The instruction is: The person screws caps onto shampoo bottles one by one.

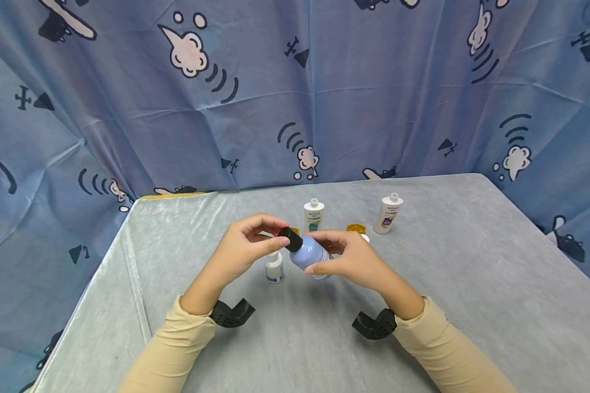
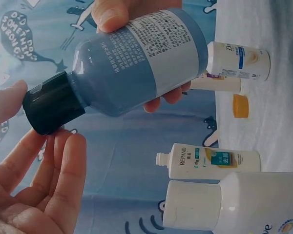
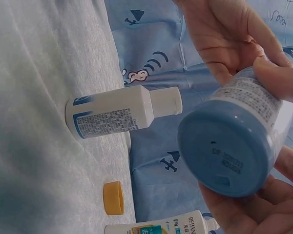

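A light blue bottle (image 1: 308, 254) with a black cap (image 1: 291, 239) is held tilted above the table, cap end up toward the left. My left hand (image 1: 243, 245) pinches the cap between thumb and fingertips. Round the bottle's body, my right hand (image 1: 351, 257) grips with thumb and fingers. The left wrist view shows the cap (image 2: 53, 103) seated on the bottle's neck and a printed white label (image 2: 166, 46). The bottle's base (image 3: 224, 148) faces the camera in the right wrist view. Just behind the hands stands a white bottle (image 1: 274, 268) with a white cap.
Farther back stand two uncapped white bottles, one with a green label (image 1: 314, 215), one with a purple label (image 1: 388, 214). An orange cap (image 1: 356, 228) shows beyond the right hand, partly hiding another white bottle (image 2: 239, 61). A patterned blue curtain (image 1: 255, 98) hangs behind the grey-covered table (image 1: 472, 262).
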`<state>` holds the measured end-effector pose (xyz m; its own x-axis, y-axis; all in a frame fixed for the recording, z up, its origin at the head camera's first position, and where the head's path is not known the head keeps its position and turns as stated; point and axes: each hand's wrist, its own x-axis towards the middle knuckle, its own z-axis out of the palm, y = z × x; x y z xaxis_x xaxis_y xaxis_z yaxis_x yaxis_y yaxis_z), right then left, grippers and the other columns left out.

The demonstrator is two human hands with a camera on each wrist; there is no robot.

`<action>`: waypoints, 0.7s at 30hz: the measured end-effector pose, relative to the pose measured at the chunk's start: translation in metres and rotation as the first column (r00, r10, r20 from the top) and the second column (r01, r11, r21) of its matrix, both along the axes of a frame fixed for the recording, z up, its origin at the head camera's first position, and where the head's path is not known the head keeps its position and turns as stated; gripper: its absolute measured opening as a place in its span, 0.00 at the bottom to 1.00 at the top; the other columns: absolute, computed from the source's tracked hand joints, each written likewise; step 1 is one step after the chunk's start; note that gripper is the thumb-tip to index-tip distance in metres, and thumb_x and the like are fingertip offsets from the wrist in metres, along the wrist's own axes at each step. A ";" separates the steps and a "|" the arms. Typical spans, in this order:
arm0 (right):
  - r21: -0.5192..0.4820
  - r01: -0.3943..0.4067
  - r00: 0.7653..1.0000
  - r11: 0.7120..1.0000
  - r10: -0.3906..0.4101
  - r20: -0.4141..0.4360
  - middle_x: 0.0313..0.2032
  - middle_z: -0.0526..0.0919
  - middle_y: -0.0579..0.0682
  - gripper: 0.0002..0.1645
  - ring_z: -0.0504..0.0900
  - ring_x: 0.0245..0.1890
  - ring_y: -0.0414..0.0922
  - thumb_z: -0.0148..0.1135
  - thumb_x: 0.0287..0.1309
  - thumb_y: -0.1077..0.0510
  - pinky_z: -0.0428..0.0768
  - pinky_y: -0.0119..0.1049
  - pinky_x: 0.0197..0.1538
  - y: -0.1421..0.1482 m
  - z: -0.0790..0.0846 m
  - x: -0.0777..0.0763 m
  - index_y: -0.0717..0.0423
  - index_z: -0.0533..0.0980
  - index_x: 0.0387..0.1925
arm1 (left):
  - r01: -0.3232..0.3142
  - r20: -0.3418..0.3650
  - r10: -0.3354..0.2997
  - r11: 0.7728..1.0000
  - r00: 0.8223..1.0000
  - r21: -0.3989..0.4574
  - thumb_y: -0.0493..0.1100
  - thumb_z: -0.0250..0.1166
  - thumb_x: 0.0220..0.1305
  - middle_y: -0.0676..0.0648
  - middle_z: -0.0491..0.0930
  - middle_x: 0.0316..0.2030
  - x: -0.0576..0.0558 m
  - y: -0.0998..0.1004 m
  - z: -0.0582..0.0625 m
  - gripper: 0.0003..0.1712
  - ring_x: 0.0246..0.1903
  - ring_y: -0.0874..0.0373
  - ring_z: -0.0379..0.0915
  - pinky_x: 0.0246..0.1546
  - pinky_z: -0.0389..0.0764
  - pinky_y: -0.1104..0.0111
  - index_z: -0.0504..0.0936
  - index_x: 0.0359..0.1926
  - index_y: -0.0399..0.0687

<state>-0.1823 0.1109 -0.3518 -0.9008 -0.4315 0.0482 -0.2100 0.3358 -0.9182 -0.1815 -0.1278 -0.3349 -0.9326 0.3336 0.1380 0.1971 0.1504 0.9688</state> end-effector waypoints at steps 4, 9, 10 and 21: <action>0.007 0.004 1.000 1.000 -0.004 -0.010 0.51 0.86 0.53 0.34 0.83 0.47 0.44 0.81 0.44 0.55 0.83 0.36 0.50 0.000 0.000 0.000 0.54 0.80 0.56 | 0.051 -0.013 -0.051 0.998 0.999 0.036 0.35 0.69 0.61 0.40 0.83 0.50 0.000 -0.001 0.000 0.17 0.42 0.58 0.84 0.45 0.85 0.67 0.82 0.52 0.36; 0.002 -0.011 1.000 1.000 0.011 -0.015 0.52 0.85 0.55 0.34 0.83 0.48 0.45 0.80 0.46 0.55 0.83 0.37 0.51 0.001 0.000 0.000 0.56 0.80 0.57 | 0.113 -0.059 -0.109 0.991 0.992 0.072 0.32 0.67 0.62 0.33 0.79 0.54 0.000 -0.002 -0.001 0.19 0.47 0.58 0.82 0.51 0.83 0.68 0.80 0.54 0.30; 0.000 -0.014 1.000 1.000 0.014 -0.012 0.52 0.85 0.55 0.34 0.83 0.48 0.45 0.80 0.46 0.55 0.83 0.37 0.52 0.002 0.000 0.000 0.57 0.80 0.57 | 0.125 -0.074 -0.119 0.989 0.990 0.077 0.31 0.67 0.62 0.32 0.78 0.54 0.000 -0.002 -0.001 0.19 0.48 0.59 0.82 0.53 0.83 0.68 0.80 0.54 0.29; -0.002 -0.020 1.000 1.000 0.020 -0.006 0.52 0.85 0.56 0.34 0.83 0.48 0.45 0.79 0.47 0.55 0.82 0.37 0.52 0.002 0.001 -0.001 0.58 0.79 0.58 | 0.122 -0.107 -0.116 0.991 0.987 0.056 0.30 0.69 0.59 0.39 0.75 0.60 0.000 -0.002 0.001 0.28 0.58 0.53 0.74 0.60 0.78 0.67 0.76 0.61 0.34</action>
